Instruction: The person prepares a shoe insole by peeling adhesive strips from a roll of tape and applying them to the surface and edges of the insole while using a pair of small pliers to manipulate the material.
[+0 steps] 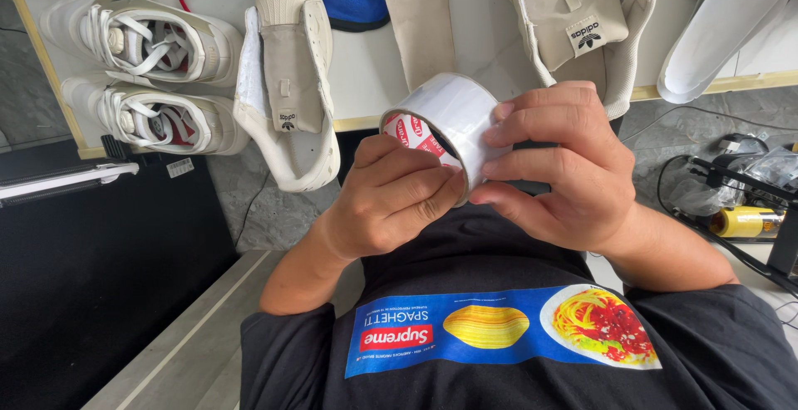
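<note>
Both your hands are wrapped round that roll of clear glossy packing tape [453, 119]: left hand [391, 202] gripping underneath, right hand [565, 165] fingertips pinching its edge, pair of cream lace-up sneakers [141, 77] off on the table.

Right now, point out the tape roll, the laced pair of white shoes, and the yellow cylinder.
tape roll [455, 111], head view, on its glossy outer band.
laced pair of white shoes [150, 77], head view, on the laces of one shoe.
yellow cylinder [742, 221], head view, mid-body.
</note>
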